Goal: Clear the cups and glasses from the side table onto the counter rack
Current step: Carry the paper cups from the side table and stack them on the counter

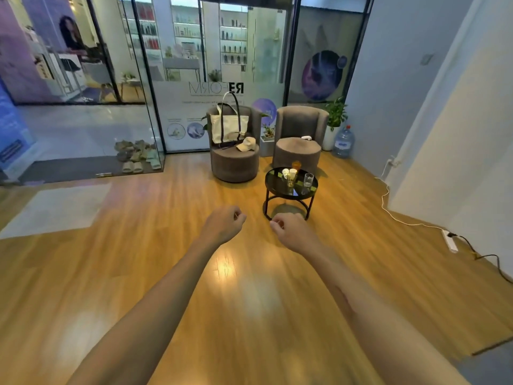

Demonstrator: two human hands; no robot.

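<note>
A small round black side table (pixel 273 187) stands on the wooden floor in front of two armchairs. On it are a clear empty glass (pixel 308 179), a glass of amber drink (pixel 296 165) at the far edge, and a small vase of white flowers (pixel 289 175). Both my arms reach forward over the floor, well short of the table. My left hand (pixel 224 224) and my right hand (pixel 288 230) are loosely curled into fists and hold nothing. No counter rack is in view.
The left brown armchair (pixel 234 162) holds a canvas tote bag (pixel 228 126) and a cap (pixel 246 144); another armchair (pixel 301 140) is behind the table. A water jug (pixel 343 142) and potted plant stand at the right wall. A power strip (pixel 450 240) and cables lie on the floor at right.
</note>
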